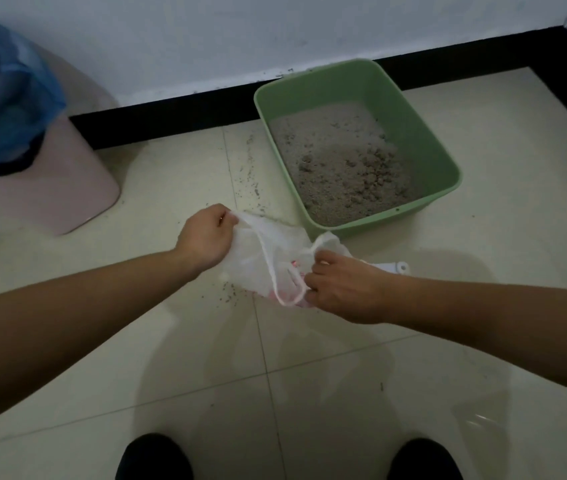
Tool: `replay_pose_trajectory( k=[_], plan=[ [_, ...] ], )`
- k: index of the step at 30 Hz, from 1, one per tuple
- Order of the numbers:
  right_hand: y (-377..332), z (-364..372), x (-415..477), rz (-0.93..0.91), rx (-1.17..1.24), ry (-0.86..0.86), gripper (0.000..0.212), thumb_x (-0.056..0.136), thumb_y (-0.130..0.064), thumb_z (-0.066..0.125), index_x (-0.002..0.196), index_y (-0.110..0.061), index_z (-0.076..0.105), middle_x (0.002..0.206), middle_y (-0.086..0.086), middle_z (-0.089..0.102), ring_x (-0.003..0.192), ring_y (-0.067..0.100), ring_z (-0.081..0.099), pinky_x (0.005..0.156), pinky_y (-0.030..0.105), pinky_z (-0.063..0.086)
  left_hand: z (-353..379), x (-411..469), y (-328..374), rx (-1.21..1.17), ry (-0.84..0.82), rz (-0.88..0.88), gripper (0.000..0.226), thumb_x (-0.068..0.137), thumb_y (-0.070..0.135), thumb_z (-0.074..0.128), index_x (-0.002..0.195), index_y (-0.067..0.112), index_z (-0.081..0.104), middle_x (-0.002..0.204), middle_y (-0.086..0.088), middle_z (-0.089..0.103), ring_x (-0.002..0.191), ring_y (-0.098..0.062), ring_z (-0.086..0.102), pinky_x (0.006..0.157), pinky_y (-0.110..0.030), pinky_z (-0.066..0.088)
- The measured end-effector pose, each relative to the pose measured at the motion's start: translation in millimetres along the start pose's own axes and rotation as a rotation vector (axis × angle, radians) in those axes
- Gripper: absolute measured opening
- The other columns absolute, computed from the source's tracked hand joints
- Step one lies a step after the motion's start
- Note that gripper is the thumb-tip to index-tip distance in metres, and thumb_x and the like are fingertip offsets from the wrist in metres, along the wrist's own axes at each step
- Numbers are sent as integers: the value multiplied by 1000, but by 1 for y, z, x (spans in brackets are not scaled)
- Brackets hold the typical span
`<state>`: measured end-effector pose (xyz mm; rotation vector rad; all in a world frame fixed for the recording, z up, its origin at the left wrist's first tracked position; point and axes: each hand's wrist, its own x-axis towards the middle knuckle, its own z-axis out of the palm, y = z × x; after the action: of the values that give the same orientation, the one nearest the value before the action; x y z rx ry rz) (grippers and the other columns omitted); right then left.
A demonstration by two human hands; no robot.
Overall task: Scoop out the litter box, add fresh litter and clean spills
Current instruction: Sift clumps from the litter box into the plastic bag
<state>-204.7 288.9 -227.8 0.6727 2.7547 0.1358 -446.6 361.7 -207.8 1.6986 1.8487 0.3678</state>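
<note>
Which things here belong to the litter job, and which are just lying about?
Job: litter box; litter in it; spilled grains; plastic bag held by left hand and right hand; pink bin with blue liner; white handle, maybe the scoop.
Lying about: black shoes; black skirting board.

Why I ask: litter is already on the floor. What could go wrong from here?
The thin white bag, gripped by the left hand and right hand, looks flimsy; heavy clumps might tear it. It hangs short of the green litter box, so scooped clumps could drop on the tiles. Around it lies scattered litter that may get trodden about.
</note>
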Motion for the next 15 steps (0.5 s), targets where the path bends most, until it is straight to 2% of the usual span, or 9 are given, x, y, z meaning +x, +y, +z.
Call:
replay_pose_trajectory(
  k=[2,3,5,7,8,9,10,13,15],
  plan=[
    [-4,3,-3,9,-3,34,17,74,-14,69,91,-19,67,86,4,63,73,24,61,80,39,49,-5,-2,1,91,46,52,26,97,31,53,116,14,57,103,-2,58,96,-23,57,83,-36,49],
    [-4,5,-3,14,-21,73,18,73,-14,70,91,-19,68,88,3,63,74,23,61,79,38,49,-7,-6,3,161,116,180,31,94,30,57,120,14,55,104,-1,54,95,-20,54,81,-35,48],
    [-5,8,-1,-1,-27,120,17,72,-14,71,88,-22,69,86,0,63,76,20,61,79,35,48,-13,-16,13,261,229,657,27,93,21,57,117,9,57,104,-6,55,93,-19,51,80,-35,46],
    [-5,15,1,58,-17,114,9,79,-25,68,86,-30,69,83,-12,64,81,9,62,82,28,45,-14,-22,20,345,130,1103,19,94,9,52,108,3,64,103,-13,62,94,-26,55,81,-37,48],
    [-3,16,1,172,-45,134,7,85,-37,62,87,-37,69,81,-20,64,82,-1,61,84,21,40,-12,-22,21,397,47,1229,22,93,8,48,105,3,66,105,-14,65,96,-28,58,83,-39,49],
    [-3,12,1,238,-38,141,12,88,-45,58,89,-41,69,83,-24,65,84,-7,60,84,17,38,-8,-22,19,458,-66,1262,27,93,10,44,105,5,67,106,-14,67,98,-29,60,85,-38,50],
    [-1,11,4,183,27,123,12,87,-43,60,92,-37,69,88,-20,67,87,-1,61,84,21,41,-4,-24,16,521,-205,1217,31,92,13,40,108,8,67,106,-12,68,98,-30,61,86,-37,50],
    [5,-2,10,37,117,-92,25,88,-35,49,103,-22,64,104,3,63,92,23,59,83,38,46,0,-28,4,624,-522,797,30,97,22,39,119,21,59,100,-3,67,94,-25,62,79,-30,47],
    [10,-7,11,112,202,-59,40,93,-40,34,114,-18,59,110,8,57,91,27,59,84,41,48,0,-29,-1,671,-555,610,27,98,25,39,119,24,57,87,3,60,86,-21,58,73,-27,41]
  ],
)
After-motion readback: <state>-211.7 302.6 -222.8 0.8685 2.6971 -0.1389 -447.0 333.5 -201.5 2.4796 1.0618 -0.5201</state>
